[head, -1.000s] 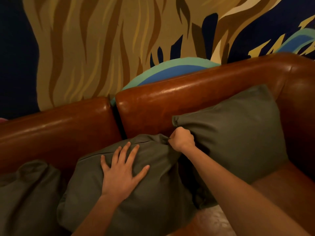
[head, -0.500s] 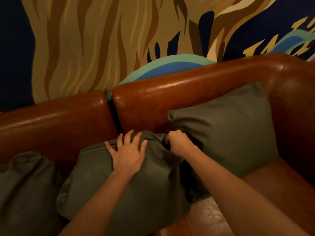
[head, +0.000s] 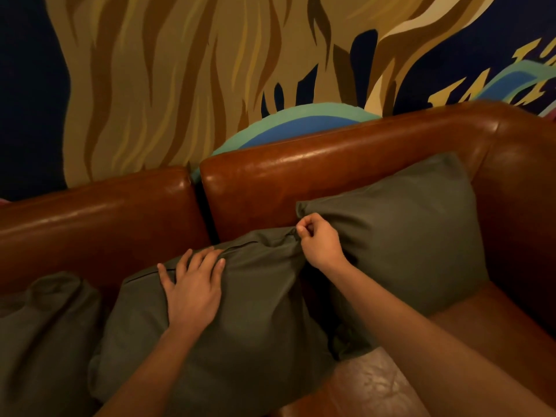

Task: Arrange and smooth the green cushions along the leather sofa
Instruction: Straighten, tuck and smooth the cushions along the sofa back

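Note:
Three green cushions lean along the brown leather sofa [head: 346, 173]. The middle cushion [head: 246, 332] slumps forward on the seat. My left hand [head: 192, 287] lies flat on its upper edge, fingers together and curled slightly over the seam. My right hand [head: 319, 245] pinches the middle cushion's top right corner in a closed fist. The right cushion [head: 403, 245] stands upright against the sofa's back and arm, smooth. The left cushion [head: 45, 335] is crumpled, and the frame's left edge cuts it off.
The sofa's right armrest [head: 523, 212] closes off the seat on the right. A strip of bare leather seat [head: 469, 323] shows in front of the right cushion. A painted mural wall [head: 186, 79] rises right behind the backrest.
My left hand slid from the cushion's face up to its top edge and drew its fingers together. My right hand kept its grip on the corner and lifted it slightly.

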